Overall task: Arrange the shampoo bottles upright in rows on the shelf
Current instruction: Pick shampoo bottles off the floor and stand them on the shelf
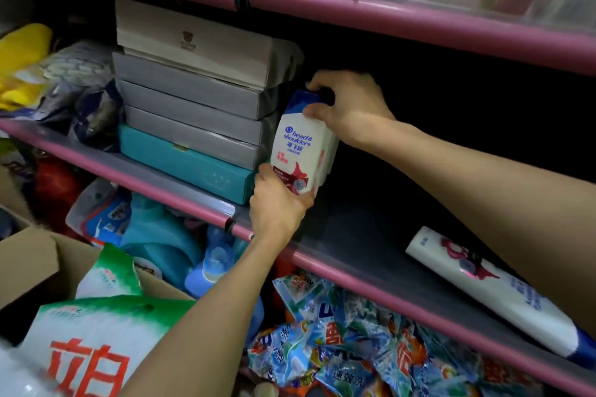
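Observation:
A white shampoo bottle [301,148] with a dark blue cap and red label stands upright on the grey shelf [364,229] with its pink front rail, right beside a stack of boxes. My left hand [277,203] grips its base from below. My right hand [348,106] holds its cap from the right. At least one more white bottle stands directly behind it, mostly hidden. Another white shampoo bottle [493,293] lies on its side at the shelf's right, cap pointing to the lower right, partly under my right forearm.
A stack of grey, beige and teal boxes [193,106] fills the shelf left of the bottle. Detergent bags [348,332] and blue bottles [213,267] crowd the level below. A cardboard box [29,261] with green-white bags sits lower left. The upper pink shelf [419,19] overhangs.

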### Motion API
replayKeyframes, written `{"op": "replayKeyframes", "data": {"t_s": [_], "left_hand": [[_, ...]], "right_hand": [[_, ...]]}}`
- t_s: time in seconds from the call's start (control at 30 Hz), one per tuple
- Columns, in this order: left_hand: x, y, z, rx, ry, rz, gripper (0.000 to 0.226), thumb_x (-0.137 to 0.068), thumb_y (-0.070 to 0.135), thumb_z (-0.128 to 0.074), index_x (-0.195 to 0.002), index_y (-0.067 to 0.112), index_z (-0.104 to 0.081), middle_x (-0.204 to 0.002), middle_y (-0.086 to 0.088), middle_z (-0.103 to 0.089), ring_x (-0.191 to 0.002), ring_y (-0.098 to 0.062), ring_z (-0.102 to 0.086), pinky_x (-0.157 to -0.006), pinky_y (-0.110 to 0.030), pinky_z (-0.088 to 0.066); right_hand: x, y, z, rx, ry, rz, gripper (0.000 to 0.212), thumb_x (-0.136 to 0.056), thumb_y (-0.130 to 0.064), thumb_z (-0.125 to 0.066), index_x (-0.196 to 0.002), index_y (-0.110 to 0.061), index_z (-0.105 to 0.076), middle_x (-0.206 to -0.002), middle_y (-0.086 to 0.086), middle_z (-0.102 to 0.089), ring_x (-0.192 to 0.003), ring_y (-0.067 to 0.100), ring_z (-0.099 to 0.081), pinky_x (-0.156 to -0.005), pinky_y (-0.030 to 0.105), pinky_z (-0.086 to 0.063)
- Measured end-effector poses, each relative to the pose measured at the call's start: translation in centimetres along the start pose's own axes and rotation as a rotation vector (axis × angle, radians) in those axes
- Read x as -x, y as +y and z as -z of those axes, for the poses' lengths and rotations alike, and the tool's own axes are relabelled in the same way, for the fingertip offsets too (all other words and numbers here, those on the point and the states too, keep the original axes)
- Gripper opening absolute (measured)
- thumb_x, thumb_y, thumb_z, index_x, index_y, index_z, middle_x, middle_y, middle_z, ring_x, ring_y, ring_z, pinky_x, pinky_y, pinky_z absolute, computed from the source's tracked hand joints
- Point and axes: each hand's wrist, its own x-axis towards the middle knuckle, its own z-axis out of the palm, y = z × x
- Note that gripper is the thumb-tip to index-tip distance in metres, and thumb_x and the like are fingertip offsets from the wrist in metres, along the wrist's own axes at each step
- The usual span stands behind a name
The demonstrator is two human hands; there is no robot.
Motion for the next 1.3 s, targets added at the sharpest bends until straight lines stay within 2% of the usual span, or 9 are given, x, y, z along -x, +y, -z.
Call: {"op": "replayKeyframes", "data": {"t_s": [0.27,0.53,0.7,0.8,0.9,0.97,1.13,1.2,1.3], "left_hand": [[-0.2,-0.2,-0.6,-0.01,0.01,0.013,0.069,-0.064,0.037,-0.08,-0.115,0.008,-0.043,-0.112,-0.014,-0.058,-0.099,-0.035,-0.059,-0.078,-0.04,-0.049],[0.2,-0.5,-0.5,-0.003,-0.01,-0.003,0.071,-0.066,0.037,-0.08,-0.119,0.008,-0.042,-0.114,-0.013,-0.057,-0.101,-0.033,-0.059,-0.078,-0.04,-0.049],[0.2,0.4,0.5,-0.033,-0.087,0.027,0.074,-0.066,0.033,-0.084,-0.119,0.001,-0.043,-0.12,-0.018,-0.055,-0.11,-0.036,-0.055,-0.087,-0.04,-0.046],[2.0,1.5,1.1,-0.082,-0.047,0.032,0.074,-0.074,0.03,-0.078,-0.126,-0.002,-0.037,-0.126,-0.021,-0.046,-0.117,-0.037,-0.047,-0.098,-0.042,-0.039],[5.6,3.3,0.8,-0.078,0.043,-0.055,0.063,-0.085,0.024,-0.064,-0.134,-0.003,-0.033,-0.131,-0.023,-0.041,-0.123,-0.038,-0.038,-0.106,-0.042,-0.03],[8.4,4.9,-0.3,-0.1,-0.033,-0.148,0.056,-0.089,0.021,-0.058,-0.136,0.0,-0.035,-0.134,-0.021,-0.039,-0.127,-0.036,-0.035,-0.108,-0.041,-0.028],[14.1,8.6,-4.8,-0.193,-0.482,-0.491,0.042,-0.09,0.018,-0.053,-0.131,0.009,-0.049,-0.136,-0.012,-0.044,-0.124,-0.03,-0.043,-0.103,-0.038,-0.037],[15.6,9.7,-6.5,-0.31,-0.609,-0.626,0.046,-0.091,0.019,-0.05,-0.136,0.01,-0.046,-0.144,-0.009,-0.04,-0.132,-0.029,-0.036,-0.108,-0.04,-0.033],[17.0,10.7,-8.4,-0.463,-0.748,-0.725,0.055,-0.094,0.023,-0.048,-0.146,0.014,-0.032,-0.155,-0.002,-0.027,-0.143,-0.022,-0.017,-0.115,-0.048,-0.019]], "right_hand": [[-0.6,0.4,-0.7,-0.034,0.051,-0.048,0.032,-0.084,-0.03,-0.067,-0.115,-0.022,-0.063,-0.122,0.001,-0.063,-0.11,0.02,-0.058,-0.082,0.02,-0.039],[-0.5,0.5,-1.0,-0.059,0.074,-0.054,0.032,-0.084,-0.028,-0.068,-0.114,-0.021,-0.064,-0.12,0.001,-0.064,-0.108,0.019,-0.059,-0.088,0.023,-0.044],[1.8,1.0,-0.4,-0.154,0.105,-0.016,0.058,-0.085,-0.036,-0.066,-0.138,-0.025,-0.047,-0.14,0.0,-0.052,-0.126,0.015,-0.05,-0.104,0.026,-0.04],[5.5,3.1,1.2,-0.2,0.22,-0.041,0.061,-0.088,-0.036,-0.061,-0.144,-0.027,-0.038,-0.143,0.003,-0.046,-0.123,0.007,-0.047,-0.096,0.012,-0.031],[10.5,7.4,3.0,-0.11,0.138,-0.129,0.059,-0.089,-0.033,-0.059,-0.144,-0.026,-0.037,-0.141,0.008,-0.045,-0.127,0.021,-0.046,-0.1,0.021,-0.033],[14.2,10.4,3.9,-0.027,0.023,-0.25,0.062,-0.09,-0.034,-0.059,-0.145,-0.025,-0.034,-0.143,0.012,-0.04,-0.129,0.028,-0.043,-0.102,0.027,-0.035],[21.6,15.9,5.3,-0.017,-0.224,-0.596,0.066,-0.091,-0.041,-0.056,-0.146,-0.015,-0.03,-0.139,0.018,-0.045,-0.119,0.034,-0.052,-0.092,0.034,-0.044],[23.8,17.3,5.7,0.013,-0.336,-0.7,0.065,-0.093,-0.044,-0.051,-0.145,-0.01,-0.032,-0.136,0.019,-0.049,-0.116,0.034,-0.053,-0.087,0.032,-0.045],[26.3,18.6,6.0,0.031,-0.457,-0.77,0.06,-0.092,-0.049,-0.05,-0.132,-0.004,-0.048,-0.129,0.018,-0.056,-0.112,0.033,-0.056,-0.091,0.036,-0.048]]}}
